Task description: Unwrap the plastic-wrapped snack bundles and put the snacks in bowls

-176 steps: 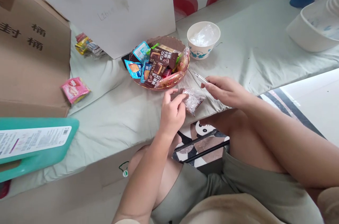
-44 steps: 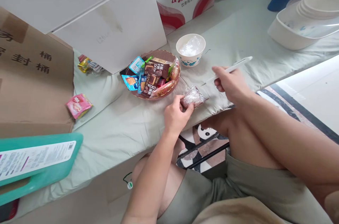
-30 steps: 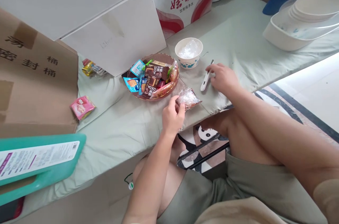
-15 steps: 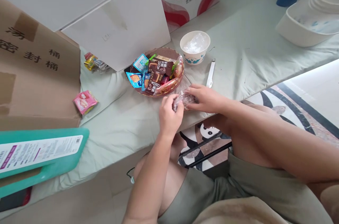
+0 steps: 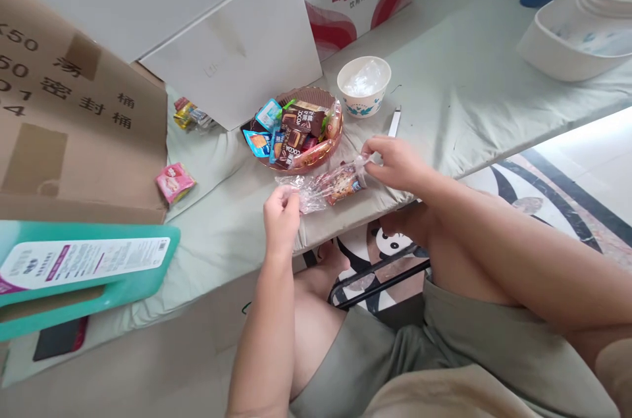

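A clear plastic bag (image 5: 310, 197) is stretched between my two hands, just in front of the snack plate. My left hand (image 5: 282, 210) pinches its left end. At the other end, the fingers of my right hand (image 5: 392, 160) are closed on the plastic. Inside or under the film lies a colourful snack packet (image 5: 344, 182), mostly red and brown; its print is too blurred to read. Behind the bag, a brown ribbed plate (image 5: 316, 97) holds several wrapped snacks, among them dark cocoa packets (image 5: 298, 140) and blue packets (image 5: 259, 143).
A paper bowl (image 5: 364, 102) with crumpled clear plastic stands behind my right hand, and a white utility knife (image 5: 395, 122) lies beside it. A pink snack packet (image 5: 174, 182) lies at left near a cardboard box (image 5: 113, 161) and a green container (image 5: 162, 260). White boxes (image 5: 237, 43) stand behind.
My hands have moved apart, the left one leftward and the right one slightly up. The bunched plastic is now drawn out between them, and the colourful packet shows.
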Demonstrator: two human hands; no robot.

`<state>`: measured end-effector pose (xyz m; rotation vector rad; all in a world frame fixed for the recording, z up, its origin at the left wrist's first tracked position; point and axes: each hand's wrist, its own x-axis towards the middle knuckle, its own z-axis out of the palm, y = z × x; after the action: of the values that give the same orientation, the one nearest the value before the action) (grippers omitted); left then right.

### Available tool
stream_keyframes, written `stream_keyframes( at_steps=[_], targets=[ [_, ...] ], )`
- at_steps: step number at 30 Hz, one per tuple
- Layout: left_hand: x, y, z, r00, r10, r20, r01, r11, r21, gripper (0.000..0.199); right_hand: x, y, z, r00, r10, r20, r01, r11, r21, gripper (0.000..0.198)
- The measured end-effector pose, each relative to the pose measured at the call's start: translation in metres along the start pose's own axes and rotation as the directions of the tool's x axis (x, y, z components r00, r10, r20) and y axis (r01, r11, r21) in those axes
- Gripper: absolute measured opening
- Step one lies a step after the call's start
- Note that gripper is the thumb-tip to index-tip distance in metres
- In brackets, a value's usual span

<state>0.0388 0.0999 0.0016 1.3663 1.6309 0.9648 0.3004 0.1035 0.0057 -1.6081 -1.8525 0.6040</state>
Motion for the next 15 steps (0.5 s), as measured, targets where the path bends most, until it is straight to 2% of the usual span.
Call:
stream_keyframes(
  at_steps=[4,6,8,10,11,13,15],
  targets=[
    [0.008,-0.006,-0.017,0.995,-0.097,-0.012,0.098,0.994,0.052,0.013,0.002,0.024,-0.011,0.992,0.103,-0.072,-0.109,0.990,-0.092,0.013],
    [0.011,-0.008,-0.026,0.993,-0.113,-0.041,0.117,0.985,0.130,0.018,0.001,0.030,-0.018,0.972,0.169,-0.162,-0.189,0.974,-0.122,0.014],
    [0.011,-0.009,-0.032,0.990,-0.034,-0.137,0.062,0.977,0.203,0.027,-0.001,0.028,-0.022,0.943,0.178,-0.280,-0.217,0.970,-0.113,0.018],
    [0.009,-0.007,-0.034,0.965,0.162,-0.204,-0.105,0.960,0.261,0.029,-0.005,0.016,-0.021,0.943,0.087,-0.321,-0.120,0.989,-0.085,0.021],
    [0.008,-0.005,-0.033,0.943,0.272,-0.191,-0.211,0.934,0.289,0.029,-0.007,0.008,-0.019,0.958,0.009,-0.288,-0.031,0.997,-0.072,0.021],
    [0.005,-0.003,-0.028,0.897,0.432,-0.091,-0.380,0.861,0.338,0.031,-0.012,-0.008,-0.009,0.980,-0.148,-0.136,0.140,0.988,-0.067,0.027],
    [0.002,-0.002,-0.023,0.884,0.466,0.019,-0.435,0.809,0.396,0.033,-0.014,-0.019,0.001,0.974,-0.223,0.045,0.226,0.967,-0.115,0.040]
  ],
)
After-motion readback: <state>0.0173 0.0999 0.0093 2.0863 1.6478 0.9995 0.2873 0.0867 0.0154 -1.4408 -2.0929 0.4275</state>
